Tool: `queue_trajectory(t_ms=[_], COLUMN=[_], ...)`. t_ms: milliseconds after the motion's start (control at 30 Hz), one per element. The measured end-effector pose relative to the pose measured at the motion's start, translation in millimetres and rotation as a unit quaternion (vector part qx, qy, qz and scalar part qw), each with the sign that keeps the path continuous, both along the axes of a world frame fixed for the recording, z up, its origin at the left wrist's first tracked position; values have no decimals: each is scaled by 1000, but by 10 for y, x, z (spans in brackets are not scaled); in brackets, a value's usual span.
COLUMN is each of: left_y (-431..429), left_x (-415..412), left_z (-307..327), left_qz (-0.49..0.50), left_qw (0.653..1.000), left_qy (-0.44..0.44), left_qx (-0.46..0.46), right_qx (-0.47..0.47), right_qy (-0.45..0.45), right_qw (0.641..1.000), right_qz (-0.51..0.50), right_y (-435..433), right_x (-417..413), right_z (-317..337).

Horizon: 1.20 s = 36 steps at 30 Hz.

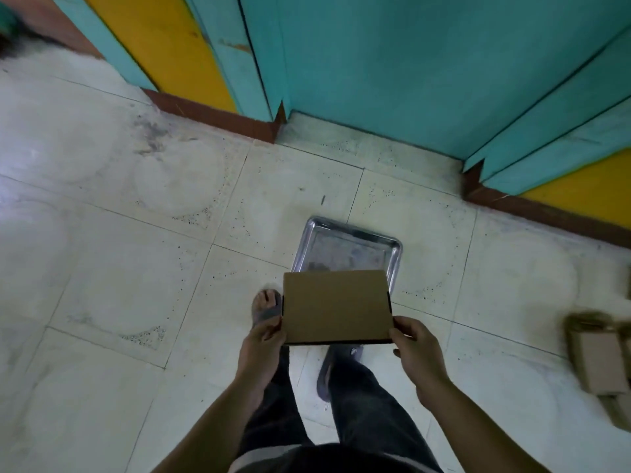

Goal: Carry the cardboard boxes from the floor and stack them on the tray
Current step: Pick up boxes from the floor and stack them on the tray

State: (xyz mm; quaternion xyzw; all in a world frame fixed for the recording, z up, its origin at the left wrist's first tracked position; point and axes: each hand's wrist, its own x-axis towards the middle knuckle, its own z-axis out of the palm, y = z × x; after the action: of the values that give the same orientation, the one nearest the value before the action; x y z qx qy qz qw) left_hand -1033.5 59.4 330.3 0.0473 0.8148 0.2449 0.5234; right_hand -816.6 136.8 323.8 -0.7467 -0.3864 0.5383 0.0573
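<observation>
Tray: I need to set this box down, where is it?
Head view: the tray lies on the floor at centre, just beyond the box held by the left hand and right hand, before the teal door.

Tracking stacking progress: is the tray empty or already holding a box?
Empty where visible: the tray shows bare metal; the carried cardboard box hides its near edge.

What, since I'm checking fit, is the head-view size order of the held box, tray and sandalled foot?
1. held box and tray: look alike; the box is nearer and covers the tray's near edge.
2. sandalled foot: smallest.
</observation>
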Motion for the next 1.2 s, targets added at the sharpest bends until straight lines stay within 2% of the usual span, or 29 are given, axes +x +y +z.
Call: queue_trajectory(t_ms=[167,267,467,633,800,1000,1200], left_y=[487,789,1263,1586,1748,1911,1997], left_x=[-320,-579,-789,-739,-658,-615,-562], left_z=[-576,-1276,-2661,-3672,-4569,-5051,-5181], left_qz=[-71,-116,-219,-239,-277,-296,-315], left_qw=[997,991,974,970,961,955,948], left_qy=[-33,-66,-49,-21,-19,17,42], left_qx=[5,-9,-37,-28,-19,15,-23], right_qx=[-31,-49,-55,-55,-59,-60,-60], right_qy=[-25,-43,-52,-58,-48,-25,-4], right_qw=[998,994,993,994,992,992,990], right_qz=[-38,-84,-93,-70,-96,-109,-129], right_y=[184,329,715,1029,1176,1279,1364], right_x=[-296,-515,-778,-797,-663,-695,-793], right_z=[-516,-1101,-2296,-3358,-4287,-4873,-5078])
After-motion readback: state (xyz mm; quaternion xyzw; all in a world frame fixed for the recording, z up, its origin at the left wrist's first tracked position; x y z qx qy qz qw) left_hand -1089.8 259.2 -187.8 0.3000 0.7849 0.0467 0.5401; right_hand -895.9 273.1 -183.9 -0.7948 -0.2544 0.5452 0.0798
